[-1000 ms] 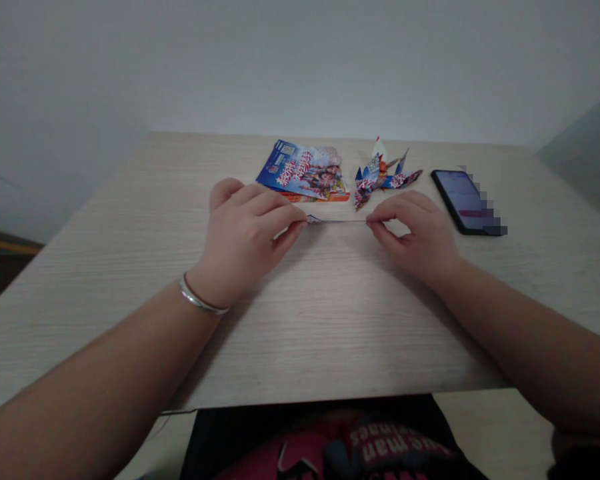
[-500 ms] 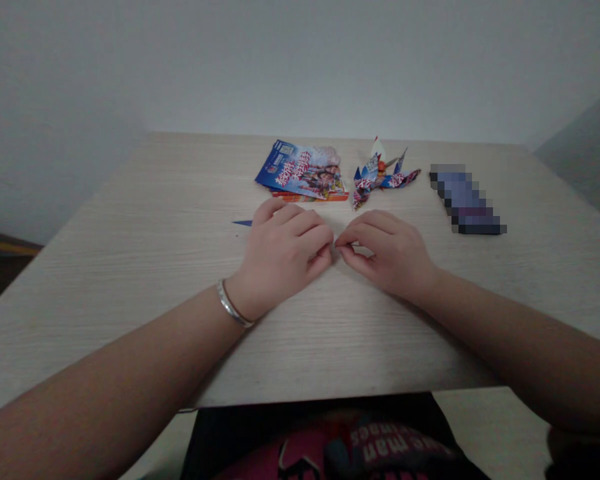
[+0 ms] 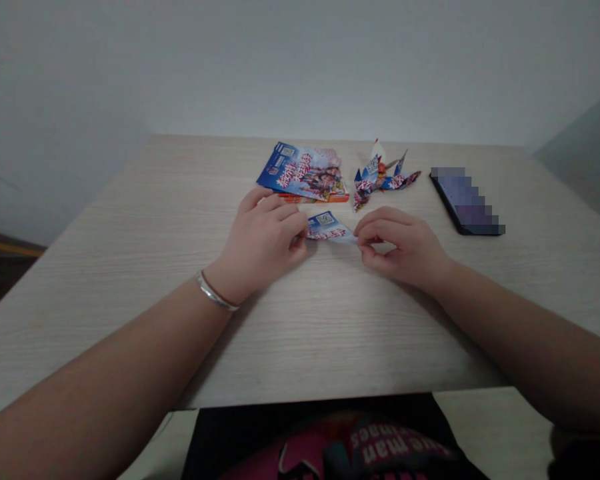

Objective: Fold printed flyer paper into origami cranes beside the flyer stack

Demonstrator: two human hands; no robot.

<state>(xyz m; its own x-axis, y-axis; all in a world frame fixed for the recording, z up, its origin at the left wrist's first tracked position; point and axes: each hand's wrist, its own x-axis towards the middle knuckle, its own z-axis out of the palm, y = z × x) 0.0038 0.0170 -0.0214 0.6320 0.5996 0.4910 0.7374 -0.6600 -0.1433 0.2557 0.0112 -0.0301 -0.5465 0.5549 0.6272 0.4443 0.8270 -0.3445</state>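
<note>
Between my two hands is a small piece of folded, printed paper (image 3: 330, 228), blue and white with a QR code and red lettering. My left hand (image 3: 267, 237), with a silver bangle at its wrist, is closed on the paper's left end, which its fingers hide. At the right end, the thumb and fingers of my right hand (image 3: 403, 243) pinch the pointed tip. The paper is just above or on the table; I cannot tell which.
Behind my hands lies a stack of printed leaflets (image 3: 303, 170). To its right stand folded paper cranes (image 3: 383, 177) made of similar paper. A phone (image 3: 465, 200), partly blurred out, lies at the right on the pale wooden table (image 3: 300, 327). A wall rises behind.
My hands have moved apart, the left one leftward and the right one rightward. The printed paper between them now shows; before, only a blue tip stuck out left of my left hand.
</note>
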